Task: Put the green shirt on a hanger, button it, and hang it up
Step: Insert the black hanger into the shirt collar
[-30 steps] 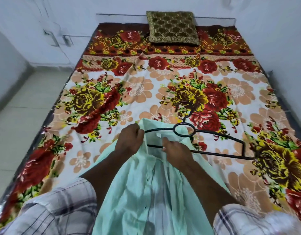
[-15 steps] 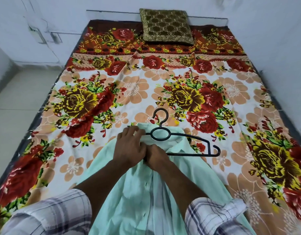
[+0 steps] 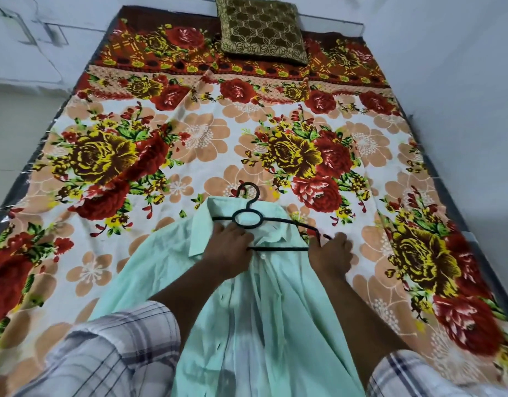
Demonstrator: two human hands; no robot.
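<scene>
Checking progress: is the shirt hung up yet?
No, the shirt and hanger lie on the bed under both hands.

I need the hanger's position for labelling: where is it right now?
In the head view, the black hanger lies at centre on the green shirt collar, between the left hand and right hand.

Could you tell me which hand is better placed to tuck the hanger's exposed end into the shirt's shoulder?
Probably the right hand: it sits at the exposed right end of the black hanger, beside the green shirt. The left hand rests at the collar.

No legible text or labels anywhere.
</scene>
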